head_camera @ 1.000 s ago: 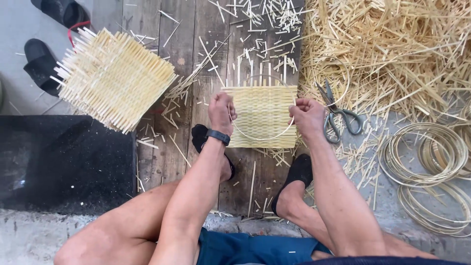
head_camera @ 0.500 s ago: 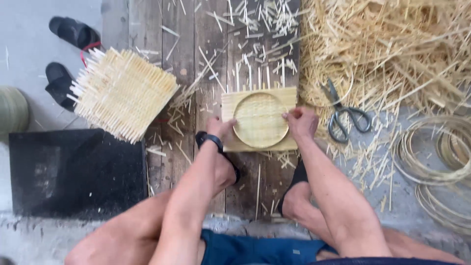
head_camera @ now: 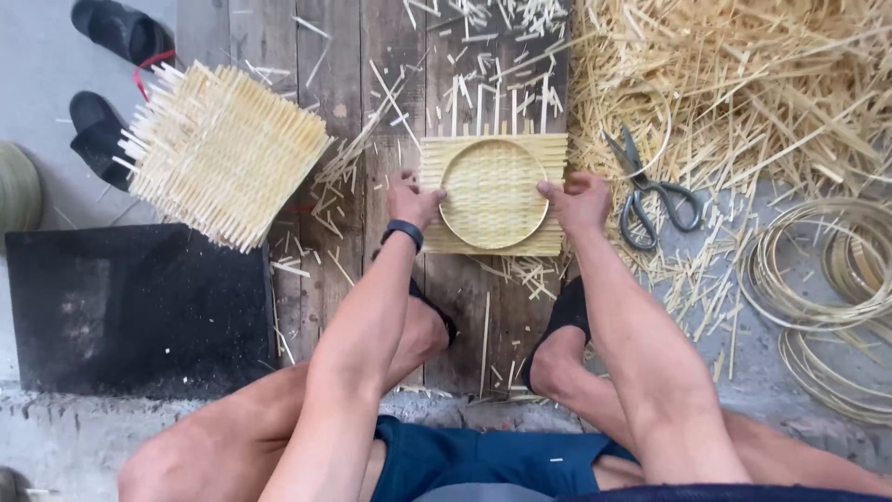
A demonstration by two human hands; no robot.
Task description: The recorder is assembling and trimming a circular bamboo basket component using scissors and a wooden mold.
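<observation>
Head view. A square woven mat [head_camera: 492,195] lies on the plank floor [head_camera: 334,74] with a round hoop [head_camera: 493,193] pressed onto it. The left hand [head_camera: 412,198] and right hand [head_camera: 581,200] grip the hoop's opposite rims, fingers curled. A second earlier the mat lay bare and the hands pinched its edges; the hoop has since come down and been centred. Scissors [head_camera: 650,191] lie right of the mat, a second mat [head_camera: 223,153] left, coiled hoops [head_camera: 827,279] far right.

Black wristband [head_camera: 406,231], blue shorts [head_camera: 465,460], seemingly black sandals [head_camera: 567,311]
</observation>
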